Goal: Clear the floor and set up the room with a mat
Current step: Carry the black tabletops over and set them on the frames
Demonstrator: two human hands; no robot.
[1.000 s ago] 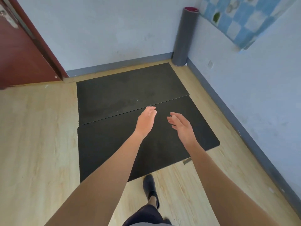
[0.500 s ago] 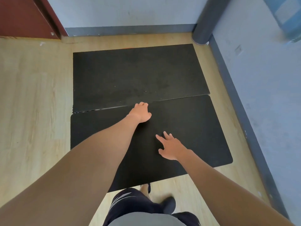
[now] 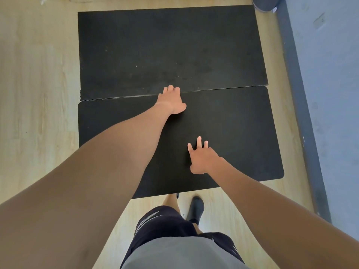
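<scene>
Two black mats lie side by side on the wooden floor: a far mat (image 3: 171, 49) and a near mat (image 3: 233, 133), meeting along a seam. My left hand (image 3: 172, 100) rests flat on the near mat at the seam, with its fingertips reaching the far mat's edge. My right hand (image 3: 200, 158) presses on the middle of the near mat with its fingers spread.
A rolled grey mat (image 3: 265, 3) stands in the far right corner. A pale blue wall (image 3: 334, 94) with a dark skirting board (image 3: 299, 105) runs along the right. My black shoe (image 3: 196, 209) stands on the floor just before the near mat.
I have bent down over the mats. Both hands came down from the air onto the near mat, the left at the seam and the right at the middle.
</scene>
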